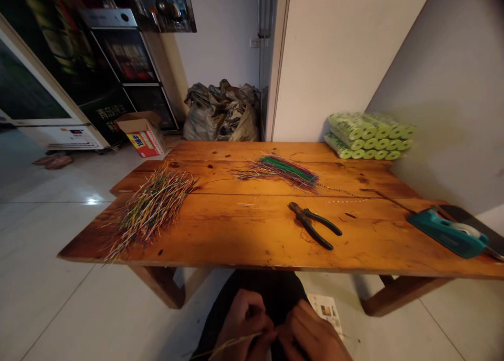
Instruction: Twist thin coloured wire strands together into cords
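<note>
Low in the view, over my dark-clothed lap, my left hand (249, 324) is closed around a few thin yellowish wires (236, 341), whose loose ends trail to the lower left. My right hand (311, 332) is pinched closed right beside it, fingertips meeting the left ones where the wires end. Its grip is partly hidden by its own fingers. Beyond the hands, a pair of pliers (300, 214) with dark green handles lies on the wooden table (220, 235), jaws spread slightly. A loose heap of multicoloured wires (155, 208) covers the table's left end.
Farther back lies another wire bundle (289, 172), green and red. A teal tape dispenser (444, 232) stands at the right. Green-wrapped paper rolls (368, 135) are stacked at the back right. Sacks (222, 111) and an opened carton (144, 137) stand on the floor behind.
</note>
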{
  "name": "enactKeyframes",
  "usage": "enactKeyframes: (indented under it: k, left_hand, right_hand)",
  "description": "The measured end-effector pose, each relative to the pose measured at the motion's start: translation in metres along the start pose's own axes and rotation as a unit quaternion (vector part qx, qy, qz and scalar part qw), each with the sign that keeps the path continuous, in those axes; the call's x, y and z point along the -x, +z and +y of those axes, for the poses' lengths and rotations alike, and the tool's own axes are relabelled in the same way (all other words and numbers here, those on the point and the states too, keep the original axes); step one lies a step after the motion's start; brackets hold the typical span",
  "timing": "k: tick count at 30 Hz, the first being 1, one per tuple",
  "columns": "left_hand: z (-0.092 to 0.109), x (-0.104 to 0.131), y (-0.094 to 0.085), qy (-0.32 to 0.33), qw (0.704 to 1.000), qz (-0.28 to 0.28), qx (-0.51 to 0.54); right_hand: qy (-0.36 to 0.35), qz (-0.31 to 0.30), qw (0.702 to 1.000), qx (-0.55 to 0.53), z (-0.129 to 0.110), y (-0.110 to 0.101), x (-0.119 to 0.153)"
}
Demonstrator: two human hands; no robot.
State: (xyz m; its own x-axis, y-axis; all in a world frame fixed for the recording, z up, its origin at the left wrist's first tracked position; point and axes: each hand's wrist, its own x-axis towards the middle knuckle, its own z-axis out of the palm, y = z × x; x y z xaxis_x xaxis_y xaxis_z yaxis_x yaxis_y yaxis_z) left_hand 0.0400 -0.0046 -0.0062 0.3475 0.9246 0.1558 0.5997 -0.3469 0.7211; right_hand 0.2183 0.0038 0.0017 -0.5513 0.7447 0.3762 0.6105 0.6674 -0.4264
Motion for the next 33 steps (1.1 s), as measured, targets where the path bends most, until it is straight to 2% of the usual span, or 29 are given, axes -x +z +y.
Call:
enactKeyframes:
  k: [4, 8, 11, 14, 18, 21, 23, 25, 28, 30, 33]
  left_hand:
    - [0.000, 0.010, -0.004, 0.047, 0.997, 0.041, -0.054]
    - [-0.003, 0.019, -0.003, 0.001, 0.999, -0.008, -0.039]
    - [-0.007, 0.023, 0.002, -0.053, 0.998, -0.027, 0.001]
    - [-0.010, 0.024, 0.008, -0.077, 0.993, -0.029, 0.088]
    - [-0.008, 0.025, 0.011, -0.114, 0.969, -0.038, 0.217]
    - [-0.005, 0.026, 0.009, -0.137, 0.954, -0.048, 0.263]
    - [-0.003, 0.026, 0.006, -0.138, 0.958, -0.044, 0.248]
    - [-0.001, 0.025, 0.001, -0.125, 0.972, -0.038, 0.197]
    - [0.003, 0.022, -0.007, -0.100, 0.987, -0.047, 0.119]
    - [0.006, 0.018, -0.013, -0.101, 0.989, -0.059, 0.091]
    - [0.011, 0.013, -0.018, -0.110, 0.989, -0.073, 0.069]
  right_hand:
    - [0.071, -0.040, 0.989, -0.124, -0.006, -0.004, -0.003]
    - [0.075, -0.057, 0.982, -0.164, -0.010, 0.003, 0.004]
    - [0.055, -0.051, 0.991, -0.114, -0.013, 0.010, 0.011]
    - [0.022, -0.034, 0.999, -0.025, -0.017, 0.013, 0.015]
    - [-0.044, -0.003, 0.998, 0.045, -0.019, 0.012, 0.015]
    - [-0.064, 0.006, 0.997, 0.050, -0.020, 0.010, 0.013]
    - [-0.031, -0.012, 0.999, 0.005, -0.020, 0.009, 0.012]
    - [0.049, -0.051, 0.993, -0.098, -0.020, 0.009, 0.012]
    - [0.184, -0.093, 0.947, -0.246, -0.017, 0.010, 0.009]
    - [0.230, -0.087, 0.928, -0.281, -0.012, 0.012, 0.008]
    - [0.250, -0.057, 0.918, -0.302, -0.004, 0.020, 0.010]
